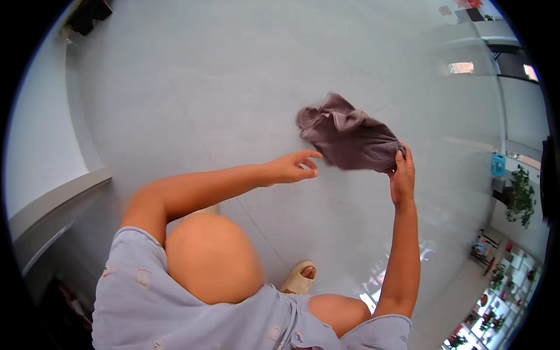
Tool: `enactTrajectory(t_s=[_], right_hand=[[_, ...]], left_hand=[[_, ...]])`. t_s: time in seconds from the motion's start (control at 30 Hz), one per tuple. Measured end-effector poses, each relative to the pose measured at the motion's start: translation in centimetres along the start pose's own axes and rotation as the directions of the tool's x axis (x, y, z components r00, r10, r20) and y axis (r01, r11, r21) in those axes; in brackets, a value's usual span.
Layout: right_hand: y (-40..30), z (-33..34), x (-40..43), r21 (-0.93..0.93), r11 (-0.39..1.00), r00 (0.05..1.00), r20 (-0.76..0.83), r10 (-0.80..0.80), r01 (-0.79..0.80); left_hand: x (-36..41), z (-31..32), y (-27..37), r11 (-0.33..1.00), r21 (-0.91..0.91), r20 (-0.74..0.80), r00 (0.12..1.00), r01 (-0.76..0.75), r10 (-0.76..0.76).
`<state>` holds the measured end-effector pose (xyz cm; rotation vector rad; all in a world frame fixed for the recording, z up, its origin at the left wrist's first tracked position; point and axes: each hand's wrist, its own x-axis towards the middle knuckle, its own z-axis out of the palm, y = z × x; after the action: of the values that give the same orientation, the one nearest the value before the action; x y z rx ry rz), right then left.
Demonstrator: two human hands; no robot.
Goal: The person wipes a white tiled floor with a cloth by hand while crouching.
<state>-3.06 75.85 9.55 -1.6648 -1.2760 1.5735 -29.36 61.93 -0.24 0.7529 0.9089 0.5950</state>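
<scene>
A crumpled purple-brown cloth (354,140) hangs in front of me over the pale floor. My right hand (403,175) pinches its right end between thumb and fingers. The cloth's far left part is bunched, with folds and a loose corner pointing up. My left hand (299,166) is beside the lower left edge of the cloth, its thumb and fingers curved apart with nothing between them. Whether a left fingertip touches the cloth, I cannot tell.
Glossy grey floor tiles (175,109) spread around me. A white wall or panel with a ledge (61,203) runs along the left. My sandalled foot (302,277) is below. Potted plants (519,197), a blue object (498,164) and shelving (503,302) stand at the right.
</scene>
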Motion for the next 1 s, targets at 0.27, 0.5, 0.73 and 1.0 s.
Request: enactTrajectory(t_s=[0.27, 0.5, 0.73, 1.0], right_hand=[[-1.8, 7.5, 0.2, -0.195, 0.954, 0.965, -0.089, -0.248, 0.227], [-0.2, 9.5, 7.0, -0.727, 0.651, 0.938, -0.026, -0.345, 0.219], [16.2, 14.1, 10.7, -0.896, 0.388, 0.922, 0.058, -0.382, 0.217], [13.2, 14.4, 17.7, -0.929, 0.306, 0.836, 0.008, -0.548, 0.209]], left_hand=[[1.7, -1.4, -6.9, 0.95, -0.306, -0.035, 0.998, -0.069, 0.061], [0.6, -2.7, -9.9, 0.924, -0.377, -0.066, 0.997, -0.056, 0.034], [-1.8, -6.0, -9.0, 0.977, -0.205, -0.137, 0.99, -0.066, 0.038], [-9.9, -10.8, -11.5, 0.985, -0.171, -0.334, 0.939, 0.029, -0.086]])
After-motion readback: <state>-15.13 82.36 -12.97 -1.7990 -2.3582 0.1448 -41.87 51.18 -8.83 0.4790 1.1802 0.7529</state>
